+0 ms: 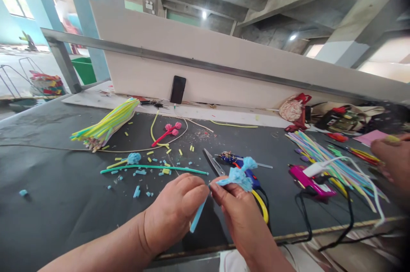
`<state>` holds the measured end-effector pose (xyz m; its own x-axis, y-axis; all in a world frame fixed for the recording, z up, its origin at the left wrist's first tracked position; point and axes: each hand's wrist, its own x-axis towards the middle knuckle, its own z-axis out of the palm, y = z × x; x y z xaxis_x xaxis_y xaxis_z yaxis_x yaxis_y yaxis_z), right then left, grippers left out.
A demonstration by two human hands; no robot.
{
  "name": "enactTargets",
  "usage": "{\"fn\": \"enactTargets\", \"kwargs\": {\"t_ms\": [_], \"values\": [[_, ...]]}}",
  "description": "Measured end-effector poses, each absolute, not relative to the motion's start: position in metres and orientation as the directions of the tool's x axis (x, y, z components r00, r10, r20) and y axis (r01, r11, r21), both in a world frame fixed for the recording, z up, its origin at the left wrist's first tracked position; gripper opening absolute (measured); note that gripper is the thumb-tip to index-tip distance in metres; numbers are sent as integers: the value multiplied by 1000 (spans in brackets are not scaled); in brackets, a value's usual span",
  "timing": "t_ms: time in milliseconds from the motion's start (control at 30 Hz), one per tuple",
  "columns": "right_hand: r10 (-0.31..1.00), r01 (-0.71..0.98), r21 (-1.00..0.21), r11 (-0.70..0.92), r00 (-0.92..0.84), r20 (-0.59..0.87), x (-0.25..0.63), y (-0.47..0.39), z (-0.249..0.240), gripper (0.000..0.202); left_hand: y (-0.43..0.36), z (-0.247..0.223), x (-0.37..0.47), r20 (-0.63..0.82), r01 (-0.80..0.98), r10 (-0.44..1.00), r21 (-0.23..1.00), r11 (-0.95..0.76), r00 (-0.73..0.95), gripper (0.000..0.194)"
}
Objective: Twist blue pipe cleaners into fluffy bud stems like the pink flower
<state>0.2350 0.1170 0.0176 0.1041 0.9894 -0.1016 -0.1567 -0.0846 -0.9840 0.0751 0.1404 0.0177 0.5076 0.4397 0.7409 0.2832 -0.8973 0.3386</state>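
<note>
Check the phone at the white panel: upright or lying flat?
Upright: the phone stands on end, long side vertical, against the white panel.

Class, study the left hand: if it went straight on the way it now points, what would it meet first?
Most likely the right hand, which holds the blue chenille piece close beside the left hand; this single view leaves their exact depth uncertain.

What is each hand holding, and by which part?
Left hand: a blue strip by its upper part, lower end free. Right hand: a fluffy blue piece from below its tufts; exact grip hidden.
</note>
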Motion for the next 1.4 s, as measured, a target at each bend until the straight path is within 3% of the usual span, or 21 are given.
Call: {"fn": "enactTargets", "kwargs": {"t_ms": [67,133,200,267,400,567,700,767,867,1000,1100,1167,1233,1333,1400], "values": [[993,-197,-979,-53,95,-73,234,117,17,15,138,17,77,731,246,514,452,-857,449,18],[993,-153,-988,-23,109,-40,232,118,18,16,136,17,80,652,216,677,647,-732,342,13],[990,-1,-1000,5,138,4,231,120,21,18,138,17,84,455,168,849,846,-506,267,13],[982,210,-976,53,168,89,231,122,23,17,141,19,87,219,74,935,966,-249,280,14],[947,494,-839,228,89,310,233,129,24,15,150,22,86,-39,-195,894,971,140,446,13],[882,466,-755,461,-147,448,242,135,26,17,155,21,81,-191,-320,777,833,452,600,8],[927,272,-887,374,-77,367,246,135,25,10,155,22,81,-138,-348,795,845,405,590,11],[957,212,-934,287,-23,289,243,134,21,11,154,23,82,-34,-309,871,928,210,490,14],[987,43,-989,140,72,142,234,131,16,19,153,23,82,231,-67,919,973,-222,320,14],[978,-334,-942,-8,193,-77,220,127,18,27,147,17,79,583,211,752,729,-651,307,16],[973,-344,-939,-3,216,-82,218,123,18,28,142,13,78,697,244,607,558,-794,382,16],[973,-277,-961,20,224,-45,221,122,17,26,140,13,79,681,229,630,591,-774,372,15],[976,-187,-980,60,217,19,225,122,17,24,141,14,82,572,185,759,747,-639,312,15],[980,-31,-993,115,169,108,231,122,22,21,144,17,86,246,6,919,965,-261,307,16],[981,73,-987,141,121,149,236,124,26,19,147,19,88,86,-154,917,988,-28,388,17]]}}
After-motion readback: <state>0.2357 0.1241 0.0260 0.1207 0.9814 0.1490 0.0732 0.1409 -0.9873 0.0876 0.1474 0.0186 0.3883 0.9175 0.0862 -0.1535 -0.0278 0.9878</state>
